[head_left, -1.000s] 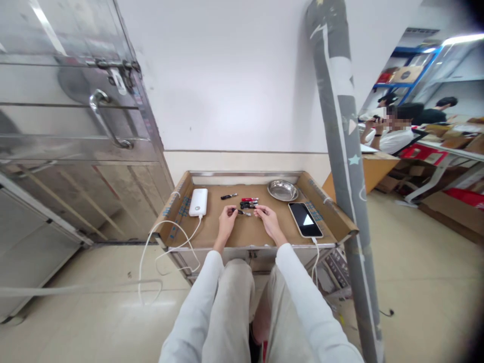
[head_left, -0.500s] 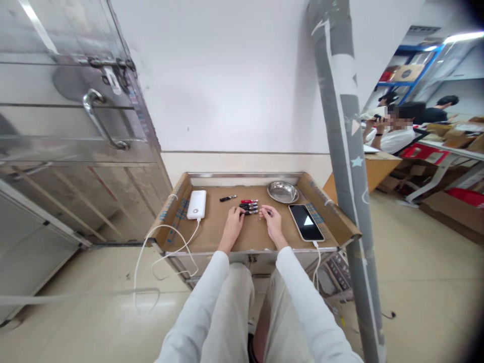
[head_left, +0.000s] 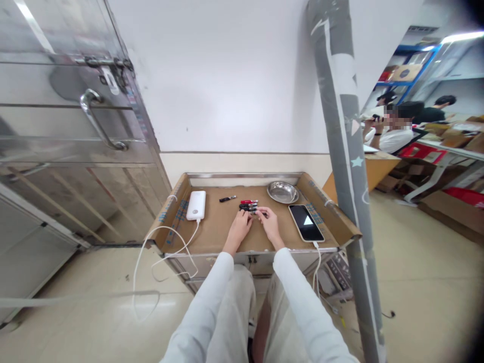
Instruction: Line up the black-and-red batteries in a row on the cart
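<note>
Light is bright, even and cool. A strip lamp (head_left: 463, 37) glows white at the far right; the wall (head_left: 227, 75) is brightly lit, with a soft shadow left of the grey pole (head_left: 346, 151). Glare streaks the metal door (head_left: 60, 121), shines on the floor (head_left: 419, 267) at left and makes a white patch on the phone screen (head_left: 305, 223). The steel bowl (head_left: 283, 192) glints. The tabletop (head_left: 212, 234) shows only faint shadows. Fingers (head_left: 244, 215) and pens (head_left: 248, 205) look soft, fine detail lost. Wide-angle stretching bends the outer areas, the right corners darken to black, and blocky pixels cover part of a person (head_left: 397, 138).
</note>
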The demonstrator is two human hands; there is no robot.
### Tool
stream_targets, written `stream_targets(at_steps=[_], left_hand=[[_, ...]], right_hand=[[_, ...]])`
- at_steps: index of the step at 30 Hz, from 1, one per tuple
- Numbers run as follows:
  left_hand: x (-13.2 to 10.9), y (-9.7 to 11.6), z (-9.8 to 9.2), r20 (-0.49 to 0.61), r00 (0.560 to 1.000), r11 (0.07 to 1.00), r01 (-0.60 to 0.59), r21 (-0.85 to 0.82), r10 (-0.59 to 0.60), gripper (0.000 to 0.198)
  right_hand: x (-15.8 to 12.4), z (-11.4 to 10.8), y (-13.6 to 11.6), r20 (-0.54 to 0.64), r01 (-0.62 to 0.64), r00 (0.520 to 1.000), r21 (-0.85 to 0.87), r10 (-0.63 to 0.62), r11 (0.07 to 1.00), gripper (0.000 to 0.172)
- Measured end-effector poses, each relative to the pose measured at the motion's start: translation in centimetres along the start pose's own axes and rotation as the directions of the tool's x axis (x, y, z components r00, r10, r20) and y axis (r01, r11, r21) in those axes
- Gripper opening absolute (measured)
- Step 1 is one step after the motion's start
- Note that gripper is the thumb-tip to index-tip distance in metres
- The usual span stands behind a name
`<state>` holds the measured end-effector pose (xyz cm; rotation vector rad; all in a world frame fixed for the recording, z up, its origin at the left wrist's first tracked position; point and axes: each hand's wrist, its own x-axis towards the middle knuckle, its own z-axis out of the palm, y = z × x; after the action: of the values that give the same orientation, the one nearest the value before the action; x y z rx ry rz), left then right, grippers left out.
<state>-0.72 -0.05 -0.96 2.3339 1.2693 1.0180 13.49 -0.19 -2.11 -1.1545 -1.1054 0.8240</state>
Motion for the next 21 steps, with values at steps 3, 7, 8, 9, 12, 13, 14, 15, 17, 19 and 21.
stream_targets(at_steps=[3,7,8,9,12,13,14,15,17,19,21], left_hand=[[-0.4,0.3,-0.5,-0.036,0.997,0.997,0.064,0.040,-0.063,0.010],[-0.6,0.6,-0.8,-0.044,0.994,0.991,0.103,0.080,-0.100,0.012],[-0.7,0.7,-0.9,-0.045,0.993,0.990,0.112,0.081,-0.109,0.013],[-0.7,0.7,-0.9,-0.046,0.992,0.990,0.121,0.079,-0.118,0.013],[-0.9,0.6,-1.1,-0.036,0.991,0.989,0.134,0.062,-0.132,0.017],[-0.9,0.6,-1.1,-0.034,0.991,0.990,0.131,0.058,-0.129,0.018],[-1.0,0.6,-1.1,-0.034,0.992,0.990,0.126,0.057,-0.125,0.020],[-1.0,0.6,-1.1,-0.034,0.993,0.991,0.119,0.060,-0.117,0.022],[-1.0,0.5,-1.1,-0.030,0.994,0.991,0.105,0.078,-0.103,0.025],[-1.0,0.5,-1.1,-0.021,0.995,0.991,0.095,0.096,-0.094,0.025],[-1.0,0.5,-1.1,-0.024,0.996,0.992,0.092,0.092,-0.090,0.024]], right_hand=[[-0.1,0.3,-0.1,0.085,0.073,0.994,-0.078,-0.066,0.994,0.030],[-0.2,0.5,-0.1,0.197,0.143,0.975,-0.185,-0.106,0.972,0.023],[-0.3,0.5,0.0,0.206,0.169,0.971,-0.225,-0.122,0.960,0.023],[-0.3,0.5,0.0,0.211,0.197,0.967,-0.266,-0.143,0.944,0.022],[-0.5,0.5,0.1,0.222,0.270,0.954,-0.352,-0.200,0.896,0.024],[-0.5,0.6,0.2,0.225,0.285,0.951,-0.369,-0.213,0.885,0.024],[-0.6,0.6,0.3,0.227,0.297,0.948,-0.382,-0.223,0.875,0.024],[-0.6,0.7,0.4,0.227,0.306,0.946,-0.393,-0.231,0.867,0.025],[-0.5,0.8,0.6,0.221,0.312,0.946,-0.412,-0.238,0.856,0.024],[-0.5,0.8,0.8,0.210,0.306,0.949,-0.426,-0.236,0.851,0.022],[-0.5,0.8,0.9,0.202,0.297,0.952,-0.436,-0.230,0.849,0.021]])
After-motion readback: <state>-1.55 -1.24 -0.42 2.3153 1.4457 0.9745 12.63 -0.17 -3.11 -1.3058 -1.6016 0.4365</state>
